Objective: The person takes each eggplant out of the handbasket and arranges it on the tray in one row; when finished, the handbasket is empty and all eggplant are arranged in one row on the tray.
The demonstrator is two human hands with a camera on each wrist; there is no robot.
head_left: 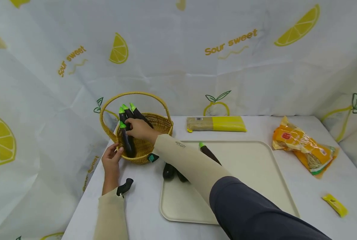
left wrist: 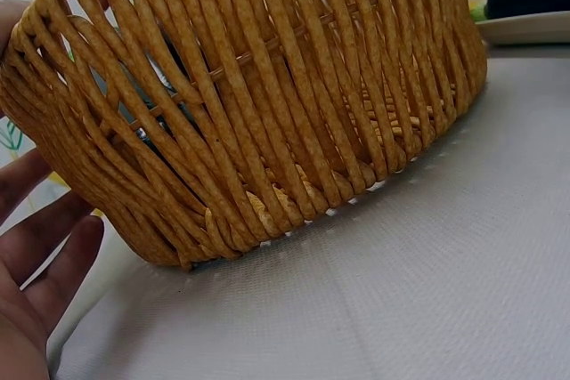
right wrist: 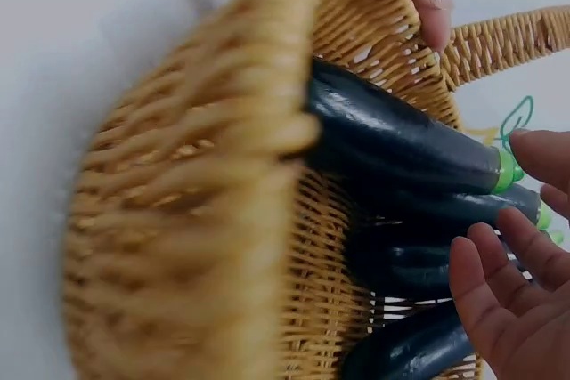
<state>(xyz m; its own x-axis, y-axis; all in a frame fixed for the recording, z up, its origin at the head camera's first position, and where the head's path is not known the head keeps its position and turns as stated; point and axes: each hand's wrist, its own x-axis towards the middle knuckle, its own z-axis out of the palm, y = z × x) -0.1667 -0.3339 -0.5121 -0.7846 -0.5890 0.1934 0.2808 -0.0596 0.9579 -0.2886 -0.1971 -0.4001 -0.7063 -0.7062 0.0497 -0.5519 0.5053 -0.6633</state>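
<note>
Here: basket (head_left: 141, 157), pinched by left hand (head_left: 111, 161), apparently for steadiness; inside, eggplants (head_left: 127, 141), aslant; over it, right hand (head_left: 142, 129), loosely extended, gripping nothing.

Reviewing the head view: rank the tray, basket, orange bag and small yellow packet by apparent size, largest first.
1. Tray
2. Basket, handle included
3. Orange bag
4. Yellow packet, clearly smallest

One left arm (head_left: 111, 215), lower left of head view, upright; left hand (head_left: 112, 163), fingers parted. One right arm (head_left: 193, 163), slanting from lower right; right hand (head_left: 141, 129), thumb apart from loosely bent fingers.
</note>
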